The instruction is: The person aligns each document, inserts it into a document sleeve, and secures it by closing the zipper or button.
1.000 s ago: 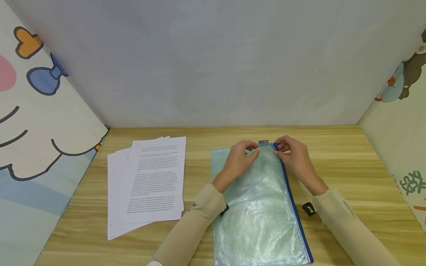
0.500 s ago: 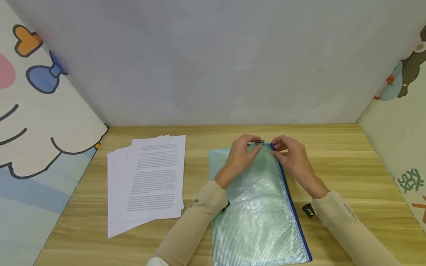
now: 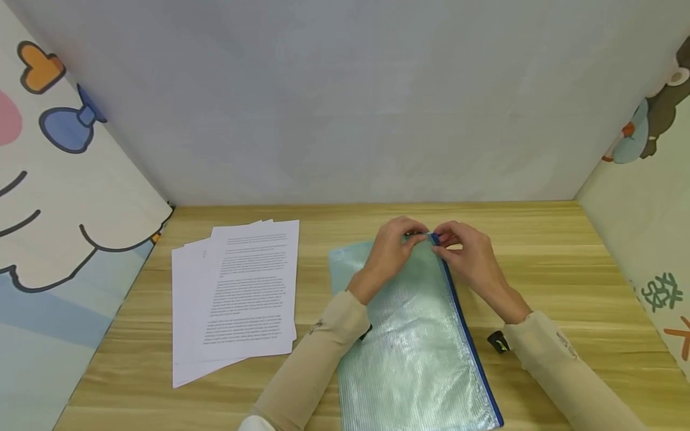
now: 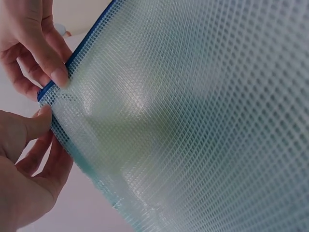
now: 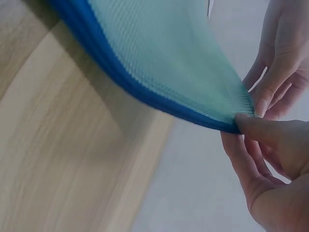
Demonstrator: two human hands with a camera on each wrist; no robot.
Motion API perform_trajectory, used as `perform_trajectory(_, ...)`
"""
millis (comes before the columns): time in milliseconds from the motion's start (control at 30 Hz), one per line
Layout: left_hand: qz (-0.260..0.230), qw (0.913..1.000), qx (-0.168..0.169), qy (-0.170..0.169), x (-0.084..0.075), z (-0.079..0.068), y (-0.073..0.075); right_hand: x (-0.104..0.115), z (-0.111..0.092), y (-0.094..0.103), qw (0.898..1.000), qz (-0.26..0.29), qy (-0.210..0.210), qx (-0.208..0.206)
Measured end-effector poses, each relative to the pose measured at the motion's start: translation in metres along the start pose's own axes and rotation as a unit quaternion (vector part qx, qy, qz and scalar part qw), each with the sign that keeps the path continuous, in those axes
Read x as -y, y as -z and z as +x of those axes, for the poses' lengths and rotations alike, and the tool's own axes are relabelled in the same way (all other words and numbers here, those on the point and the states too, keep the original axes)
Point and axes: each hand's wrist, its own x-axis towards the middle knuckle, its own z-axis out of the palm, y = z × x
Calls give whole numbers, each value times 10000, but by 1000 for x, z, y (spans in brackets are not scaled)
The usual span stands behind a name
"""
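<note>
A translucent pale green mesh zipper pouch lies on the table with a blue zipper along its right side. At its far right corner my right hand pinches the blue zipper end between thumb and fingers, as the right wrist view also shows. Just left of it, my left hand pinches the far edge of the pouch close to that corner. In the left wrist view both thumbs press on the mesh face, and the corner is lifted. The small dark tab at the far edge is mostly covered by my left fingers.
To the left, a loosely fanned stack of printed paper sheets lies on the wooden table. A grey wall stands behind the table, with cartoon-patterned panels at both sides.
My left hand has closed on the pouch's far edge, where its fingers were loose before. The pouch's far end has shifted slightly left, and the right hand has moved left with the corner.
</note>
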Motion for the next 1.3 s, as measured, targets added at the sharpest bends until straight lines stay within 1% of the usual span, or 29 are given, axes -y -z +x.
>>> perform_trajectory(100,40,9999,-14,-112,2,1,1,-1,0,1,10000,-6,22,30)
perform_trajectory(200,23,9999,22,-156,3,1,3,-2,0,2,10000,-28,-12,60)
perform_trajectory(533,-135,9998,131,-102,3,0,4,-4,0,5,9995,-268,113,-100)
perform_trajectory(667,-191,9996,173,-136,3,-2,4,-3,0,8,9994,-337,-77,-31)
perform_trajectory(833,-255,9994,123,-183,4,-2,4,-3,-1,10,9992,-219,-318,85)
perform_trajectory(1100,-337,9994,84,18,7,-2,6,-4,-4,13,9980,72,-612,107)
perform_trajectory(1300,-416,9991,53,33,9,-3,4,-4,-5,14,9973,224,-685,103)
